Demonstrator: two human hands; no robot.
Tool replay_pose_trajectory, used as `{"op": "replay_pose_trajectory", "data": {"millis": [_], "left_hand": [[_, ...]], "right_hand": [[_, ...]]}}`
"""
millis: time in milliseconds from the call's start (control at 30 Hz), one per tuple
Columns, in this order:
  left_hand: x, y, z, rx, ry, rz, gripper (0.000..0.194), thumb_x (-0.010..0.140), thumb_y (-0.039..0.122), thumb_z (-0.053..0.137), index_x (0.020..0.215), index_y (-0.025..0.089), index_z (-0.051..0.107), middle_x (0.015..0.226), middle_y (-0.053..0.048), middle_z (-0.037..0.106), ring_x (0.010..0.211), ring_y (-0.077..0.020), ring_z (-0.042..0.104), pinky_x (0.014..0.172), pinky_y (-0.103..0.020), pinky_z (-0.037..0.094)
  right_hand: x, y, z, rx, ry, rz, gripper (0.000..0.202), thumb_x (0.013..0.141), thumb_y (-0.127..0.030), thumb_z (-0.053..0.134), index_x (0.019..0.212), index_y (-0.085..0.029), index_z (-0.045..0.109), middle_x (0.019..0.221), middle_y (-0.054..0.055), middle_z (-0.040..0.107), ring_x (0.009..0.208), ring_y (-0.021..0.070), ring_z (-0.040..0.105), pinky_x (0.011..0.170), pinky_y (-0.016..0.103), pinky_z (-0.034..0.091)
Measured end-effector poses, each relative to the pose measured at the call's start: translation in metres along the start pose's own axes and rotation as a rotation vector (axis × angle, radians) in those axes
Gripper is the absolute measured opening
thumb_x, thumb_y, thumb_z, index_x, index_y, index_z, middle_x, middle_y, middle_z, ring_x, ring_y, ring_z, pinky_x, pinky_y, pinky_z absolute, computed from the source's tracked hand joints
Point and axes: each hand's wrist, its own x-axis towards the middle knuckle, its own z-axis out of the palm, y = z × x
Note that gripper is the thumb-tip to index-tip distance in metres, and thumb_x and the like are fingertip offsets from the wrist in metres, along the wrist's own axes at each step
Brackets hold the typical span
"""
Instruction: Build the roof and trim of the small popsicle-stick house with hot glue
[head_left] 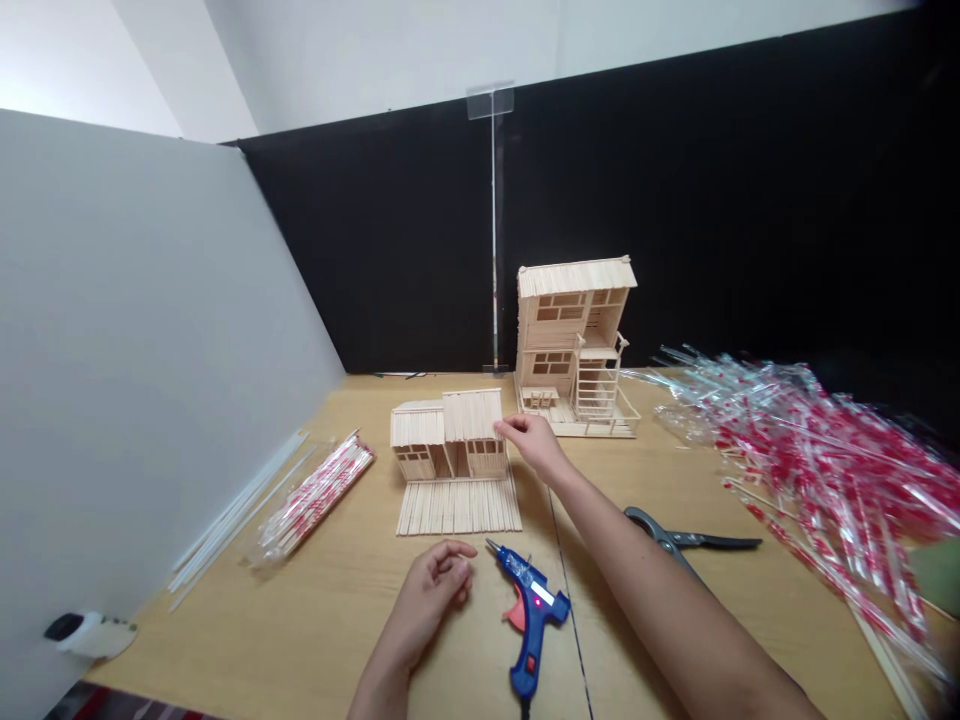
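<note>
A small model house (472,415) made of thin wooden sticks stands mid-table, with a slatted stick deck (459,508) along its front. My right hand (532,443) reaches over from the right and pinches the right edge of its roof between thumb and fingers. Any small piece between those fingertips is too small to make out. In front of the deck my left hand (439,582) rests with loosely curled fingers and holds nothing. A blue hot glue gun (529,610) with an orange trigger lies just right of it, nozzle toward the deck and a small red light lit.
Behind stands a taller two-storey stick house (574,340). Black-handled scissors (679,538) lie beyond my right forearm. A heap of red-and-clear wrappers (832,450) covers the right side. On the left are a bag of sticks (319,500), glue sticks (236,515) and a white bottle (94,635).
</note>
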Motion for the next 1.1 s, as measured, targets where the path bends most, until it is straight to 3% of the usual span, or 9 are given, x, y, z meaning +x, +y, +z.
{"op": "replay_pose_trajectory", "data": {"millis": [533, 1100], "left_hand": [[0.0074, 0.0012, 0.0015, 0.092, 0.075, -0.014, 0.046, 0.079, 0.055, 0.069, 0.1, 0.014, 0.064, 0.064, 0.002, 0.052, 0.059, -0.0115, 0.044, 0.059, -0.024, 0.035], [0.0078, 0.0011, 0.0019, 0.087, 0.084, -0.015, 0.046, 0.077, 0.055, 0.071, 0.097, 0.014, 0.065, 0.064, 0.001, 0.053, 0.058, -0.0115, 0.046, 0.058, -0.024, 0.037]], "right_hand": [[-0.0013, -0.0057, 0.0022, -0.006, 0.054, -0.028, 0.027, 0.076, -0.04, 0.064, 0.066, -0.016, 0.069, 0.062, 0.002, 0.064, 0.061, 0.0157, 0.056, 0.063, 0.027, 0.042], [-0.0042, -0.0045, 0.0021, -0.014, 0.052, -0.028, 0.029, 0.077, -0.041, 0.063, 0.065, -0.015, 0.067, 0.061, 0.001, 0.061, 0.06, 0.0151, 0.053, 0.061, 0.026, 0.04]]}}
